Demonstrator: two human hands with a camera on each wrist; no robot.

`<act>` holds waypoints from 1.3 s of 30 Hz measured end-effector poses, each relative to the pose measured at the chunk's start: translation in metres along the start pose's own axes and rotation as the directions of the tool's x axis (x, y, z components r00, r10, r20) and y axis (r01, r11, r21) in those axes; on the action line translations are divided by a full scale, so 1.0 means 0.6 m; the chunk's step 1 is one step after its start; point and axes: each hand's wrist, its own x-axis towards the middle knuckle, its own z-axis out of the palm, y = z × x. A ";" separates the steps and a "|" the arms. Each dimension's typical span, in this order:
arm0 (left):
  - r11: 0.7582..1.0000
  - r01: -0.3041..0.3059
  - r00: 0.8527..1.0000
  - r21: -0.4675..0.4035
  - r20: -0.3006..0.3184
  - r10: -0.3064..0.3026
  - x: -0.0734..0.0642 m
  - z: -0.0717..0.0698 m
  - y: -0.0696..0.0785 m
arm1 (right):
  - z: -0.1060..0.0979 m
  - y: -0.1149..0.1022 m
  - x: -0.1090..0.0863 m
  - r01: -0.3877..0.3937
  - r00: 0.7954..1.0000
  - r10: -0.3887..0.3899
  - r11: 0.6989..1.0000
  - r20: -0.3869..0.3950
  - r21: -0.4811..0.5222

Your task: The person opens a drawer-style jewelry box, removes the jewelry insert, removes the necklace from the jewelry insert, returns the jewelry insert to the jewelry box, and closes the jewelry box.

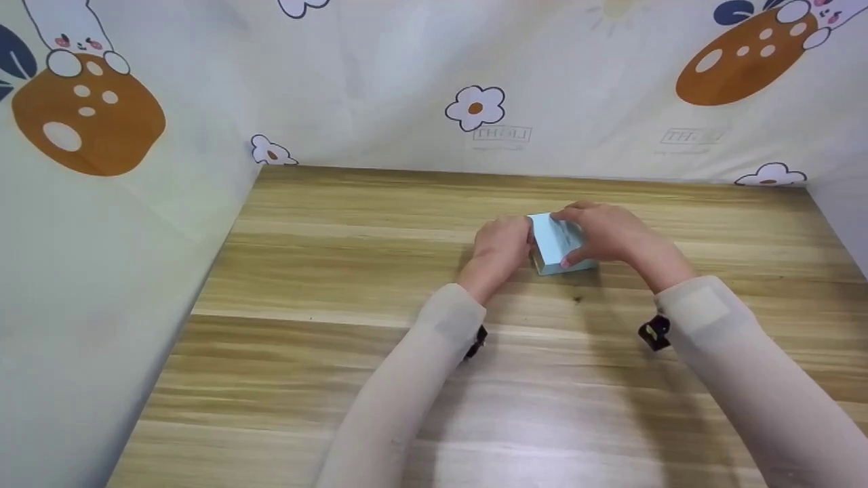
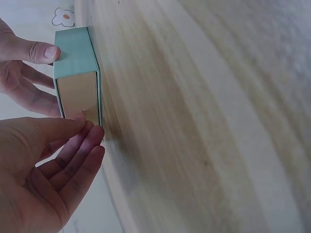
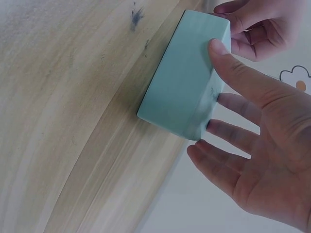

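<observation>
A small mint-green box [image 1: 555, 245] lies on the wooden table, its tan end face [image 2: 77, 92] turned to the left hand. That face sits inside the green sleeve, like the front of a drawer. My left hand [image 1: 500, 245] is at this end, thumb and fingertips pinching a small pull tab [image 2: 83, 112] on the tan face; the fingers hide most of the tab. My right hand [image 3: 262, 121] grips the sleeve, with the thumb on one long side and the fingers over the top and far side. What the box contains is hidden.
The wood-grain table [image 1: 325, 366] extends around both arms. A pale printed curtain [image 1: 380, 81] with flowers and oranges rises at the back and left. Dark wrist cameras [image 1: 655, 332] hang under both cuffs. A dark mark [image 1: 578, 299] shows on the wood near the box.
</observation>
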 end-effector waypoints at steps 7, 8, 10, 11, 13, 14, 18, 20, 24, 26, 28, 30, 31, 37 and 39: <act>1.000 -0.002 1.000 -0.018 -0.009 0.002 0.000 0.002 0.000 | 0.000 0.000 0.000 -0.015 1.000 0.015 1.000 0.012 0.007; 1.000 0.000 1.000 -0.021 -0.008 0.000 -0.001 0.002 0.000 | 0.001 0.000 0.000 -0.016 1.000 0.016 1.000 0.017 0.007; 1.000 0.003 1.000 -0.021 -0.008 -0.003 -0.002 0.003 -0.002 | 0.002 -0.001 0.000 -0.019 0.999 0.019 1.000 0.027 0.007; 1.000 0.005 1.000 -0.017 -0.007 -0.005 -0.003 0.003 -0.002 | 0.003 -0.001 0.000 -0.022 0.999 0.022 1.000 0.032 0.006; 1.000 0.010 1.000 -0.011 -0.003 -0.010 -0.004 0.003 -0.004 | 0.003 -0.001 0.000 -0.028 0.999 0.028 1.000 0.041 0.003; 1.000 0.012 1.000 -0.007 0.000 -0.012 -0.004 0.003 -0.004 | 0.003 -0.002 -0.001 -0.031 0.999 0.030 1.000 0.044 0.001; 1.000 0.010 1.000 -0.003 0.011 -0.010 -0.005 0.000 -0.005 | 0.002 -0.002 -0.002 -0.041 0.998 0.041 0.999 0.043 0.003; 1.000 0.010 1.000 -0.008 0.008 -0.010 -0.005 -0.001 -0.005 | 0.000 -0.002 -0.003 -0.038 0.999 0.038 0.999 0.036 0.006; 1.000 0.006 1.000 0.005 -0.001 -0.006 -0.006 -0.004 -0.006 | -0.001 -0.001 -0.003 -0.031 0.999 0.030 0.999 0.018 0.014; 1.000 0.005 1.000 0.015 -0.004 -0.005 -0.006 -0.004 -0.007 | -0.001 -0.002 -0.002 -0.029 0.999 0.029 0.999 0.014 0.013; 1.000 0.002 1.000 0.021 -0.002 -0.002 -0.006 -0.004 -0.007 | -0.001 -0.002 -0.002 -0.031 0.999 0.030 0.999 0.014 0.013; 1.000 0.001 1.000 0.018 -0.002 -0.001 -0.006 -0.004 -0.008 | -0.001 -0.002 -0.001 -0.037 0.999 0.037 0.999 0.017 0.017; 1.000 0.001 1.000 0.016 -0.004 -0.001 -0.006 -0.005 -0.008 | -0.001 -0.003 -0.001 -0.041 0.999 0.041 0.999 0.019 0.020; 1.000 0.009 1.000 0.015 -0.004 -0.009 -0.007 -0.005 -0.010 | 0.000 -0.002 -0.001 -0.056 0.998 0.056 0.998 0.029 0.028; 1.000 0.008 1.000 0.021 0.003 -0.008 -0.008 -0.005 -0.010 | 0.001 -0.001 -0.002 -0.053 0.998 0.053 0.998 0.026 0.025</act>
